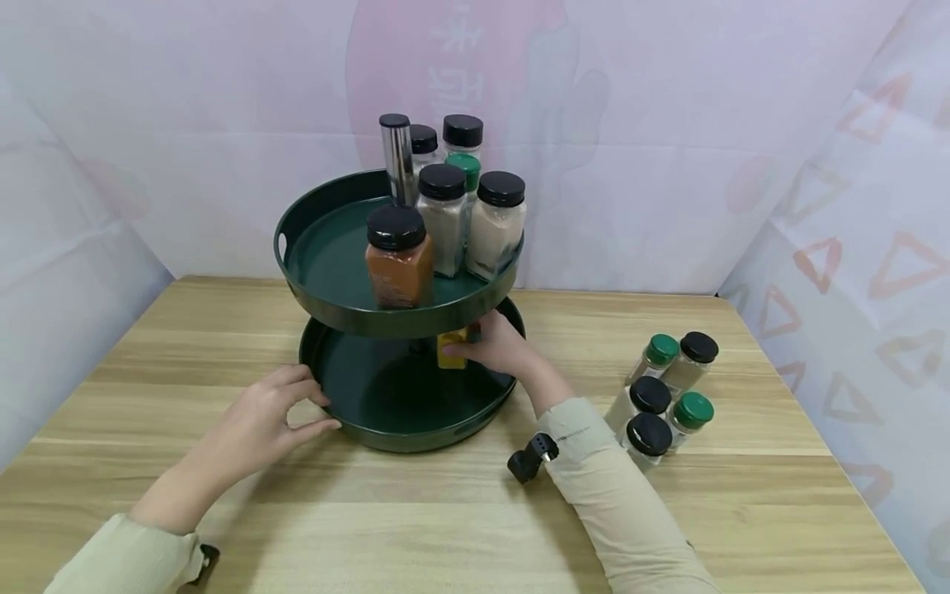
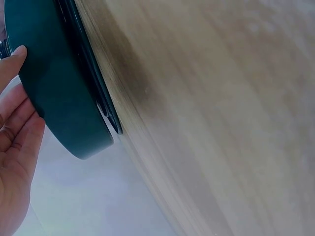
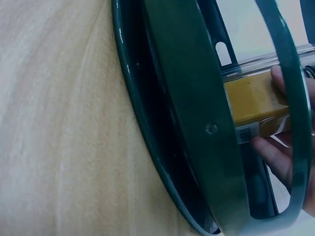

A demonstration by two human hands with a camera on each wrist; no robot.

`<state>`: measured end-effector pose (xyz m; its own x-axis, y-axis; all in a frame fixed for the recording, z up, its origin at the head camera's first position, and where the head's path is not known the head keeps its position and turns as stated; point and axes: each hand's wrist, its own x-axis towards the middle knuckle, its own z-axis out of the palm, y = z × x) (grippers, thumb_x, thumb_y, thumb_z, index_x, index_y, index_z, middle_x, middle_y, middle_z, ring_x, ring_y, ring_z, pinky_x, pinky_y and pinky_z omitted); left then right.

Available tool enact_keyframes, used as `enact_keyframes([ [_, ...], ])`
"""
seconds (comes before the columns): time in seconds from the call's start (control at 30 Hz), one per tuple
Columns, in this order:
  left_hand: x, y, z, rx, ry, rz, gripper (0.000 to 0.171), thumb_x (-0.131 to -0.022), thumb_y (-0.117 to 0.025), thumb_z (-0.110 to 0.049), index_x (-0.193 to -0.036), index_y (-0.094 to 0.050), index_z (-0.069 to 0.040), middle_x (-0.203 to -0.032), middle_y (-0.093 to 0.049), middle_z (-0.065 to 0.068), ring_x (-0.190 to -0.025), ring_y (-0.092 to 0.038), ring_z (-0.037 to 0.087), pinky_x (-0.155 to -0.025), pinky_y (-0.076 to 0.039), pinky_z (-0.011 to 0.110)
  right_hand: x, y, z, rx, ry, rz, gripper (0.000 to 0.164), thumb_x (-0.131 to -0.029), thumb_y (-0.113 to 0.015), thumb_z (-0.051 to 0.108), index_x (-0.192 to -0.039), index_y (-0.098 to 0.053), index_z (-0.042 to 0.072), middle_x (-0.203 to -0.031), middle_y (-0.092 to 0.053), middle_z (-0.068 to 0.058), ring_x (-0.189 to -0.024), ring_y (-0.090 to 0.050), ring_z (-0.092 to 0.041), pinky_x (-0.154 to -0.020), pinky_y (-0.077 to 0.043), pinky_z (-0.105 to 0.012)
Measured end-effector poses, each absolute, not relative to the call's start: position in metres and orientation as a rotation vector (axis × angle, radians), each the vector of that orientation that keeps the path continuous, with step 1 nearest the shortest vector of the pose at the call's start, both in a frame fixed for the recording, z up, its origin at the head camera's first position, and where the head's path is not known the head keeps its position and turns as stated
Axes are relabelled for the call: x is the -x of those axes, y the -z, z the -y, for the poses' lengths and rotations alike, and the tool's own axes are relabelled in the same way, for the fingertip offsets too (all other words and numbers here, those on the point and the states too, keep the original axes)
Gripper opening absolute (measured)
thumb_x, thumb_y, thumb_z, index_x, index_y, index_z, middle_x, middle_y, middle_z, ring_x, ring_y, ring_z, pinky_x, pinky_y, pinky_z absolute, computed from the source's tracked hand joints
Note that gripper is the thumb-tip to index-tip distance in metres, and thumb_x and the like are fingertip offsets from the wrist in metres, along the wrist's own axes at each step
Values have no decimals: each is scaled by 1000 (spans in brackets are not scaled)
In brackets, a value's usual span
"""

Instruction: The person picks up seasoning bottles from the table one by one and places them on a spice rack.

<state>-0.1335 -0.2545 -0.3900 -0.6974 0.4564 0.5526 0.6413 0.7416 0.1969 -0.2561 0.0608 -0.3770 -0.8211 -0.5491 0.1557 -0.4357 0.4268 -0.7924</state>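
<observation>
A two-tier dark green round rack (image 1: 401,322) stands on the table. My left hand (image 1: 278,408) is at the lower tier's left edge, thumb against the outer wall (image 2: 59,88) and fingers at the rim, pinching it. My right hand (image 1: 500,346) reaches between the tiers and grips a spice jar with yellow-brown powder (image 1: 451,350). In the right wrist view the jar (image 3: 256,98) lies sideways across the picture behind the rim's handle opening; thumb and fingers are on either side of it. The upper tier partly hides that hand and the jar's top.
The upper tier carries an orange-red spice jar (image 1: 399,268), several black-lidded jars (image 1: 496,227), a green-lidded one (image 1: 464,165) and a steel cylinder (image 1: 398,161). Several more jars (image 1: 649,433) with black and green lids stand on the table at right. A cloth backdrop (image 1: 638,206) encloses the table.
</observation>
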Motion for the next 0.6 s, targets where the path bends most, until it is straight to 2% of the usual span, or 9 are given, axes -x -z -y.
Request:
enact_keyframes([
  [0.23,133,392,254,821,531,2470,27,-62,-92,-16,-78,-71,-17,-83,-61,-7,-73,-61,11,-64,-55,27,251,378,-66,923,1367,-2539,37,-88,-75,10,-121,-61,1,-122,-66,-15,-112,-62,-28,-103,-51,-41],
  [0.37,133,393,254,814,537,2471,26,-62,-92,-16,-78,-72,-17,-84,-62,-7,-73,-61,12,-65,-56,27,248,373,-70,929,1418,-2519,39,-87,-75,7,-123,-61,0,-125,-65,-17,-117,-63,-31,-104,-51,-41],
  [0.6,134,392,256,819,547,2450,27,-61,-93,-15,-78,-72,-17,-84,-61,-8,-73,-61,11,-69,-48,11,232,358,-80,805,1516,-2460,54,-88,-74,7,-135,-48,2,-136,-54,-19,-127,-57,-38,-105,-50,-48],
])
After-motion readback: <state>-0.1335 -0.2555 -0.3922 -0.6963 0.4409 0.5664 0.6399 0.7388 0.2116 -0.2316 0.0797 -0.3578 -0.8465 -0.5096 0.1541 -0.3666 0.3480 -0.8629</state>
